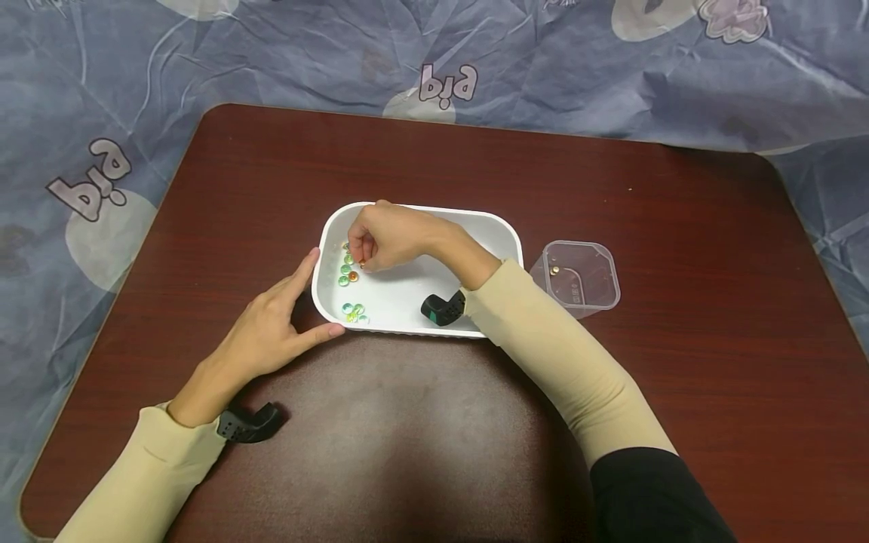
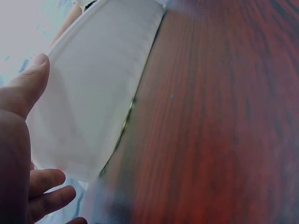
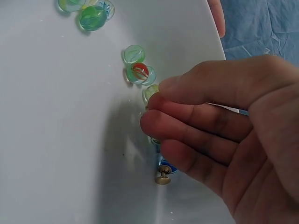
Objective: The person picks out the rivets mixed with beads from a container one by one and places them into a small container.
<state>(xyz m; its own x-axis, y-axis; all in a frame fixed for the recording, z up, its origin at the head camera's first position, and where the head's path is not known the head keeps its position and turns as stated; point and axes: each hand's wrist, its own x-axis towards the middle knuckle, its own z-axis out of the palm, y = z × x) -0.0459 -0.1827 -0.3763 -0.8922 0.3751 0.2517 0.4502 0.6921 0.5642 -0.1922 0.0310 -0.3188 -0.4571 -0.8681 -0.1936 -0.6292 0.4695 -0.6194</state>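
Observation:
A white tray lies on the table, with several glass marbles toward its left end. My right hand reaches into the tray over them. Its fingers are curled and the thumb meets the index fingertip; whether anything is pinched there is hidden. Just below those fingers, a small brass stud lies beside a blue marble. My left hand rests against the tray's near left corner, thumb at the front wall and index finger at the left side, fingers extended.
Right of the tray stands a clear plastic box with a small brass stud in it. Both wrists wear a black camera band. A blue patterned cloth surrounds the brown table.

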